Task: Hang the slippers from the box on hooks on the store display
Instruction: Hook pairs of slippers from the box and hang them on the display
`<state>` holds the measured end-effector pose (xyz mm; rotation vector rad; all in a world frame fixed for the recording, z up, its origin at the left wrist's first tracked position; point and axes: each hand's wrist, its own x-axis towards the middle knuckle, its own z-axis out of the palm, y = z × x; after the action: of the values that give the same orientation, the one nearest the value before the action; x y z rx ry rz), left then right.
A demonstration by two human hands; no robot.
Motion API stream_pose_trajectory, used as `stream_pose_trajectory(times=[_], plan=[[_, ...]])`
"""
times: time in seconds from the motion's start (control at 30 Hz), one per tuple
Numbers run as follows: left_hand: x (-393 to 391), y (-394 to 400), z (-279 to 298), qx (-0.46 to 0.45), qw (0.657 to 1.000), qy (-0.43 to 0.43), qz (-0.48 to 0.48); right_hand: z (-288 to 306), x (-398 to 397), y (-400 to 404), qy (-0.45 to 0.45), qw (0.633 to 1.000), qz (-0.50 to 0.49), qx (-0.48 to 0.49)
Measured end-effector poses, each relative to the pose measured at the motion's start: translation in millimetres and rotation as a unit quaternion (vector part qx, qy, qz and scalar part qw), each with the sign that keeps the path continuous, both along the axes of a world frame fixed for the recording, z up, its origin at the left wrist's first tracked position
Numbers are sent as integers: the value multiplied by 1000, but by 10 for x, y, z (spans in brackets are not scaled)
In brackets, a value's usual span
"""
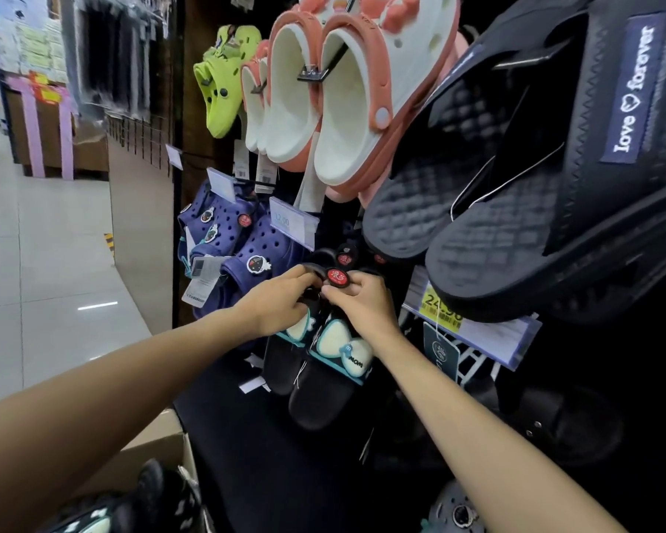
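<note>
The black slide's strap label [631, 90] reads "love forever"; a blue shelf tag [291, 223] shows "12.00".

2 hands [281, 298] meet at the display. On the hooks hang 1 lime green clog [224, 82], 2 white-and-pink clogs [347, 109] in front, 2 black quilted sandals [496, 240], 2 navy clogs [239, 240] and 2 black slippers with white bows [323, 378]. 1 yellow price label [441, 305] shows, and 1 cardboard box [158, 448].

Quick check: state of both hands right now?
Left hand: pinching the top of the black slippers.
Right hand: pinching the same pair's top.
</note>
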<state>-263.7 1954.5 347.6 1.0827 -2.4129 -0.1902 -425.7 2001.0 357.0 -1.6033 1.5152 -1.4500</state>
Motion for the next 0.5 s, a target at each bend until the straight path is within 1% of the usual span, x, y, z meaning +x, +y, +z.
stream_pose_trajectory(times=[0.17,0.3,0.5], plan=[[-23,-131,-73,6,1000,23,2,-2,-1,-136,-23,998,-29,-50],[-9,-201,-160,-6,999,50,0,-3,-27,-290,-57,995,-49,-65],[22,-273,-317,-7,996,87,-2,-34,-47,-459,-21,998,-41,-46]])
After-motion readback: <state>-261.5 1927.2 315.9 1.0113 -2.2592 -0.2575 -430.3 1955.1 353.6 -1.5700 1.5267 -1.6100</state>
